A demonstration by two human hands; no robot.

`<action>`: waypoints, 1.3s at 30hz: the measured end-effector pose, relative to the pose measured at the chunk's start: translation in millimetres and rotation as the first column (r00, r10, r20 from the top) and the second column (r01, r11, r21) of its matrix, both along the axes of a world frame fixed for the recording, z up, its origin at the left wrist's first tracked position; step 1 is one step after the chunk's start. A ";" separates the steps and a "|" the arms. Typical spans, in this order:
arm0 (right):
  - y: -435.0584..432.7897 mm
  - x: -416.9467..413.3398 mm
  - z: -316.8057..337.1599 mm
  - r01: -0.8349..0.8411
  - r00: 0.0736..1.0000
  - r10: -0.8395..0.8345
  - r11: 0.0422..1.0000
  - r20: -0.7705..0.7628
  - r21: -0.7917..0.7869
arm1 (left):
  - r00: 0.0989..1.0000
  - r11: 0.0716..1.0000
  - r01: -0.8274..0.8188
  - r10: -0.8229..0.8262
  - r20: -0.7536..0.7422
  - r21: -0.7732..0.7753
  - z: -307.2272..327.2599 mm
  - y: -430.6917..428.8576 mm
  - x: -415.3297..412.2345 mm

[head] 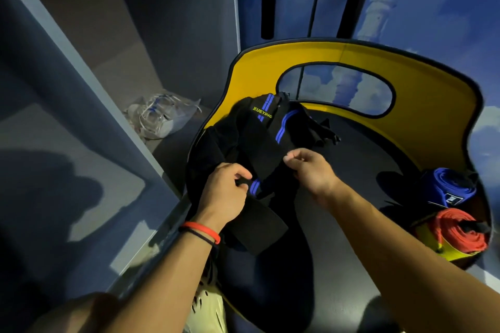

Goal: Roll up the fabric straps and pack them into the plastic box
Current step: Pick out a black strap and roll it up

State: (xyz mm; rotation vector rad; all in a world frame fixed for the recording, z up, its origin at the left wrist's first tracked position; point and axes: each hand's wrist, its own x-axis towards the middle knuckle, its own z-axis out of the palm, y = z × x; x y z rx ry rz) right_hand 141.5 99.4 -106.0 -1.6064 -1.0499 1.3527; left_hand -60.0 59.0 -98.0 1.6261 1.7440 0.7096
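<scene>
With the left hand (224,186), gripping the black strap (259,130) near a blue-striped stretch, curling thumb and fingers round a small fold of it. With the right hand (308,167), hovering at the strap's edge with thumb and forefinger drawn together; failing to tell, against the dark cloth, whether pinching anything. Working over the dark seat of the yellow chair (405,81), with most of the strap lying there in a loose, overlapping heap and one end trailing toward the seat's front edge. Judging the roll barely begun. Risking a crooked start: winding from a fold held on one side only, likely skewing the turns into a cone. Risking a slack core by easing the left grip before securing the right. Risking snags when pulling length from the heap. Barely threatening the rolled blue strap (449,186) and rolled red strap (457,230), sitting well apart at the seat's right edge. Spotting clear plastic (159,116) on the cabinet shelf (186,127), possibly the box, too indistinct to say.
</scene>
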 end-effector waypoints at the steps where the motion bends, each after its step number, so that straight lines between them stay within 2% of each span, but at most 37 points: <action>1: -2.9 6.3 2.3 0.018 0.991 -0.018 1.000 -0.133 -0.001 | 1.000 1.000 0.007 -0.007 -0.014 0.005 -2.3 -0.4 0.3; 4: -15.3 28.4 6.8 0.126 0.901 -0.135 0.991 -0.411 -0.049 | 0.996 1.000 0.024 -0.023 -0.082 0.007 -5.0 -4.6 3.0; 8: -37.4 58.2 11.4 0.200 0.793 -0.210 0.976 -0.571 -0.082 | 0.992 0.999 0.030 -0.028 -0.127 0.013 -3.4 -7.4 4.2; 10: -43.2 69.9 11.4 0.243 0.706 -0.272 0.960 -0.654 -0.137 | 0.991 1.000 0.029 -0.028 -0.135 0.011 -2.4 -6.9 2.1; 13: -46.0 81.3 8.8 0.283 0.612 -0.354 0.933 -0.707 -0.222 | 0.992 0.999 0.029 -0.030 -0.122 -0.017 -1.3 -6.8 1.0; 17: -45.4 78.9 7.5 0.250 0.621 -0.289 0.954 -0.729 -0.166 | 1.000 1.000 -0.008 0.008 0.014 -0.003 -1.2 -4.0 5.0; 19: -46.7 66.9 11.6 0.243 0.778 -0.198 0.970 -0.596 -0.004 | 0.994 0.999 -0.038 0.039 0.101 -0.010 4.7 -3.3 9.8; 21: -54.2 48.5 16.2 0.145 0.932 -0.076 0.974 -0.354 0.171 | 0.956 0.994 -0.037 0.066 0.286 -0.104 14.0 -2.1 17.4; 22: -60.3 37.5 18.5 0.030 0.983 0.027 0.952 -0.180 0.305 | 0.916 0.986 -0.004 0.070 0.396 -0.166 19.3 -1.5 21.6; 23: -64.7 26.5 15.5 -0.151 0.989 0.136 0.893 0.066 0.424 | 0.868 0.979 0.021 0.084 0.489 -0.204 21.6 -0.3 25.2; 24: -69.2 13.8 12.2 -0.349 0.924 0.202 0.795 0.325 0.497 | 0.829 0.974 0.012 0.118 0.547 -0.228 22.9 1.5 28.1; 25: -72.7 5.0 5.9 -0.516 0.822 0.214 0.671 0.528 0.532 | 0.798 0.971 -0.010 0.151 0.583 -0.237 23.3 3.4 29.6; 26: -76.8 -2.7 2.1 -0.620 0.738 0.204 0.581 0.643 0.527 | 0.778 0.972 -0.035 0.174 0.604 -0.233 24.3 4.5 30.3; 27: -79.4 -7.1 -1.4 -0.668 0.691 0.199 0.543 0.695 0.509 | 0.767 0.972 -0.063 0.191 0.612 -0.224 26.0 5.2 31.4; 29: -82.8 -10.9 1.3 -0.685 0.670 0.177 0.523 0.721 0.508 | 0.745 0.973 -0.122 0.220 0.630 -0.196 26.3 7.3 30.8; 31: -84.8 -6.7 0.0 -0.693 0.651 0.166 0.530 0.741 0.490 | 0.657 0.972 -0.135 0.233 0.717 -0.192 26.4 9.5 26.3; 34: -87.8 9.1 -9.0 -0.625 0.680 0.186 0.652 0.709 0.429 | 0.372 0.988 -0.022 0.152 0.916 -0.154 36.4 8.6 21.7; 36: -93.6 17.0 -12.1 -0.551 0.749 0.230 0.737 0.621 0.392 | 0.264 0.995 0.039 0.078 0.961 -0.092 45.4 6.4 23.4; 37: -96.5 18.7 -10.5 -0.494 0.814 0.256 0.778 0.522 0.389 | 0.249 0.997 0.055 0.042 0.968 -0.057 48.0 5.4 25.2; 38: -98.2 18.9 -7.7 -0.400 0.895 0.271 0.837 0.353 0.372 | 0.263 0.998 0.061 0.002 0.965 -0.019 49.7 4.8 27.5; 39: -99.6 17.0 -3.1 -0.252 0.968 0.233 0.910 0.096 0.328 | 0.320 0.997 0.068 -0.045 0.946 0.024 52.0 4.6 30.1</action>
